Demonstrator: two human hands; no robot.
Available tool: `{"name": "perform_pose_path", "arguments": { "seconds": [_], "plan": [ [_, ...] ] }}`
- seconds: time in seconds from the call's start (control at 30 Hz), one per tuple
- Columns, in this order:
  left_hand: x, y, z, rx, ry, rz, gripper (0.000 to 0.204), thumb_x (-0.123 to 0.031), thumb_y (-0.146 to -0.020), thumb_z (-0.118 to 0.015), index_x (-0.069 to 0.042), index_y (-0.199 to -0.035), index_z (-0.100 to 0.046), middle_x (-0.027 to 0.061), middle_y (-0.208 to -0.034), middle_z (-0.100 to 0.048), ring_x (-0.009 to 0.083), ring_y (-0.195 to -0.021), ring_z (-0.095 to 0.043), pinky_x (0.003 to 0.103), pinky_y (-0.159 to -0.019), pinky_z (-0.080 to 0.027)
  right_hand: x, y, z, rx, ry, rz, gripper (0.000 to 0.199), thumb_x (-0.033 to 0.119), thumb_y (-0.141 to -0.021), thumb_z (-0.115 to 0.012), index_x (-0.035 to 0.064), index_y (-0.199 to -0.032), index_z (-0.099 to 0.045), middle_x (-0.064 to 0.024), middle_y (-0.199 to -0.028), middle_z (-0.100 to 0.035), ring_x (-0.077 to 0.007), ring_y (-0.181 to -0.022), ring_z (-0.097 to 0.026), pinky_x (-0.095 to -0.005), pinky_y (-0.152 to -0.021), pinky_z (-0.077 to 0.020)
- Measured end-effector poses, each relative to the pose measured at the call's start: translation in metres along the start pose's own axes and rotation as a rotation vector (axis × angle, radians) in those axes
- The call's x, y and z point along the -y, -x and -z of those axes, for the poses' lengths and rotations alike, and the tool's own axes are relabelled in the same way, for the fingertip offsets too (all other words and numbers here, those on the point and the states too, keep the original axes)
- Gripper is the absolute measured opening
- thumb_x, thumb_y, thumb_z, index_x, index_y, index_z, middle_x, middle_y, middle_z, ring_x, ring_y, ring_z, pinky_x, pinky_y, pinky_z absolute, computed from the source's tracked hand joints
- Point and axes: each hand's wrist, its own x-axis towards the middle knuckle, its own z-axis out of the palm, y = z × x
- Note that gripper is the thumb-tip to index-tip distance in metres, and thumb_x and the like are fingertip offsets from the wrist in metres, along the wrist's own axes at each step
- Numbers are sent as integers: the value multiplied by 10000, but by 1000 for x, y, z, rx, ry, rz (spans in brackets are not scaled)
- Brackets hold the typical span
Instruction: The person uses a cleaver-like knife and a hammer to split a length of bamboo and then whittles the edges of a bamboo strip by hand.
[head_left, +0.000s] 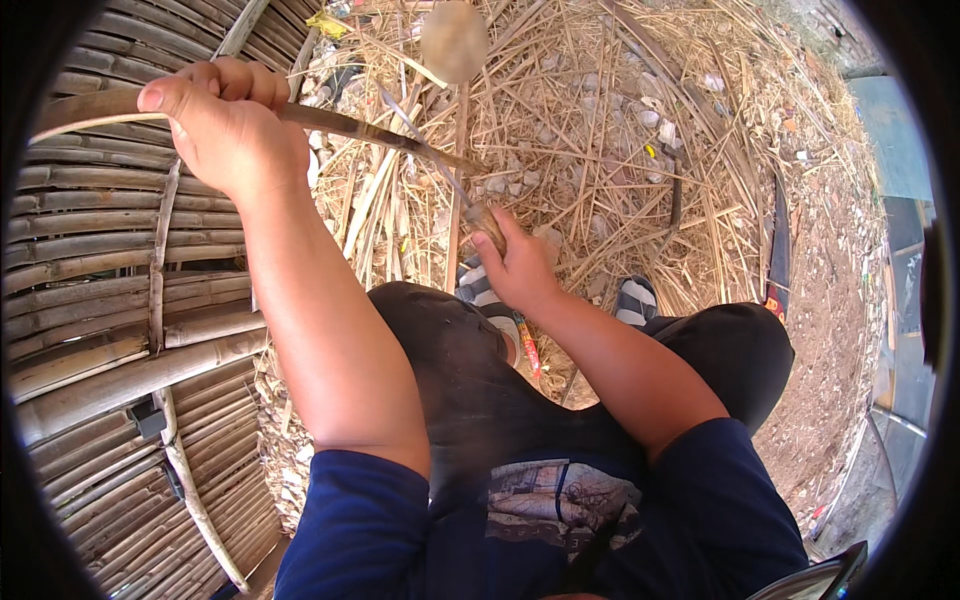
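Note:
My left hand (235,125) is raised at the upper left, its fingers closed around a long bamboo strip (355,127). The strip runs from the left rim across to the middle, and its far end is darker. In my right hand (522,268), low in front of my knees, is a knife (484,222), held by its wooden handle. Its narrow blade slants up and left, crossing the bamboo strip close to that darker end. I cannot tell whether the edge is cutting into it.
Bamboo slats form a wall (100,280) on my left. Split bamboo shavings (580,130) and stones litter the ground around my sandals (636,300). A long dark blade-like thing (778,240) lies right of my knee. A blurred round tan shape (453,42) shows at the top.

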Motion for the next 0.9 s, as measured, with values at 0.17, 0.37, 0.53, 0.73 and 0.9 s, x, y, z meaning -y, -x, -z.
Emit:
{"name": "perform_pose_path", "arguments": {
  "seconds": [0.17, 0.37, 0.53, 0.73, 0.9],
  "plan": [
    [2, -2, 1, -99, -34, 7, 717, -772, -922, -345, -79, -738, -334, 13, -633, -272, 152, -560, -228, 299, -515, -225, 12, -9, -1, 22, 50, -128, 454, 316, -970, -580, 1, -1293, -534, -247, -765, -658, -412, -711, -673, -456, -681, -519],
    [-4, -1, 2, -41, 47, 45, 624, -691, -985, -313, -108, -764, -308, 1, -642, -273, 144, -560, -229, 300, -523, -233, 39, -19, 16, 17, -59, 100, 413, 301, -957, -600, 25, -1260, -553, -221, -757, -661, -411, -697, -667, -466, -661, -510],
    [0, -1, 4, -38, -11, 12, 651, -723, -962, -324, -107, -752, -297, 8, -648, -295, 151, -565, -249, 305, -533, -253, -6, 0, -1, -9, 6, -5, 425, 302, -950, -612, 14, -1257, -558, -206, -739, -653, -395, -667, -666, -452, -623, -505],
    [2, -9, 16, -115, 36, 41, 653, -733, -955, -325, -114, -748, -301, 0, -644, -272, 147, -554, -231, 304, -525, -236, 37, -12, 9, 49, 1, -48, 487, 332, -960, -611, -25, -1286, -556, -227, -784, -669, -353, -692, -687, -408, -649, -521],
    [-3, -3, 7, -2, 7, 6, 697, -786, -896, -363, -108, -747, -298, 5, -628, -270, 146, -545, -234, 303, -508, -221, 14, -8, 8, 34, -6, 13, 507, 339, -969, -598, -41, -1300, -548, -231, -823, -685, -336, -703, -694, -396, -659, -526]
  ]
}}
